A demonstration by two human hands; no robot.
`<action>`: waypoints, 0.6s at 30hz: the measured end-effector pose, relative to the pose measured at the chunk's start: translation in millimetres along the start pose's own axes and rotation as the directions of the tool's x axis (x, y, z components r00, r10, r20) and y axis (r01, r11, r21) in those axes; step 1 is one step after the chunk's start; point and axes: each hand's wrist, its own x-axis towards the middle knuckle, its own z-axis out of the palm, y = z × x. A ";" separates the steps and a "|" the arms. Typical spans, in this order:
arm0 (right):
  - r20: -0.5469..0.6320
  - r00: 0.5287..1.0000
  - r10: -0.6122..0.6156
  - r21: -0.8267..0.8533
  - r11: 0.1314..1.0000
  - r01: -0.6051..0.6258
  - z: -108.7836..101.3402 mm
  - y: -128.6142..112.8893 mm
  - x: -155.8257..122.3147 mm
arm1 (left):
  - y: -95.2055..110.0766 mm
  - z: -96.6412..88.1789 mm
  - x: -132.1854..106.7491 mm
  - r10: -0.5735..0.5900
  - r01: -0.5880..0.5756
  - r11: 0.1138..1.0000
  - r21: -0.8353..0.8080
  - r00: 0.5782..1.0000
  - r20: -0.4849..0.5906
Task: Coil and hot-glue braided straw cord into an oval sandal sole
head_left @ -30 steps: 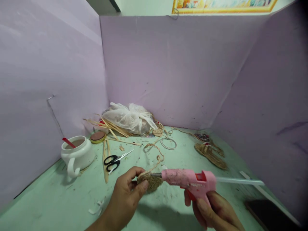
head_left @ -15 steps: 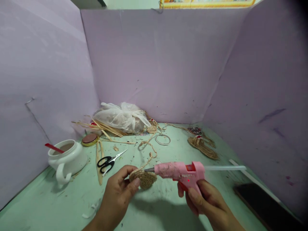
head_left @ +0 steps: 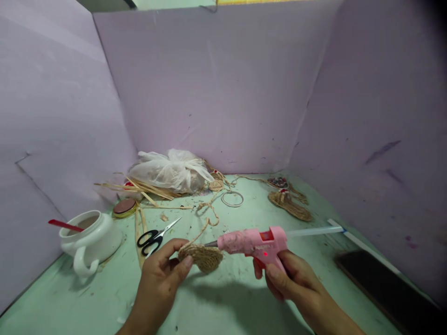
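Observation:
My left hand (head_left: pixel 164 277) pinches a coiled jute rope piece (head_left: pixel 208 259) between thumb and fingers, above the table. A loose tail of jute rope (head_left: pixel 206 224) runs from its top back across the table. In my right hand (head_left: pixel 293 279) is a pink hot glue gun (head_left: pixel 249 242), its fingers wrapped round the handle and trigger. A clear glue stick (head_left: pixel 310 231) sticks out of the gun's back, and a red light glows on its side. The metal nozzle (head_left: pixel 211 244) is at the upper edge of the coil; whether it touches the rope I cannot tell.
Black-handled scissors (head_left: pixel 153 242) and a white pot (head_left: pixel 101 237) with a red stick lie left. Behind are a round tin (head_left: pixel 125 207), a white plastic bag (head_left: pixel 171 172) and a metal ring (head_left: pixel 232 199). Right are a woven jute sandal (head_left: pixel 291 206) and a dark slab (head_left: pixel 380 284).
The view has shifted slightly, so most things sit further left in the picture. Both hands keep their holds, and the nozzle stays by the coil's upper edge.

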 end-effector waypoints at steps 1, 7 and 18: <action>0.004 1.000 -0.010 -0.004 1.000 0.010 -0.7 1.2 0.7 | 1.8 0.9 -0.3 -0.002 0.002 1.000 -0.005 1.000 -0.019; 0.003 1.000 -0.008 -0.015 1.000 0.009 -1.1 0.7 1.0 | 5.1 1.1 0.0 -0.018 0.018 1.000 0.004 0.999 -0.052; 0.027 1.000 0.005 -0.032 0.999 -0.005 -2.6 0.3 3.5 | 6.4 3.7 0.3 -0.086 0.075 0.991 -0.112 0.992 -0.093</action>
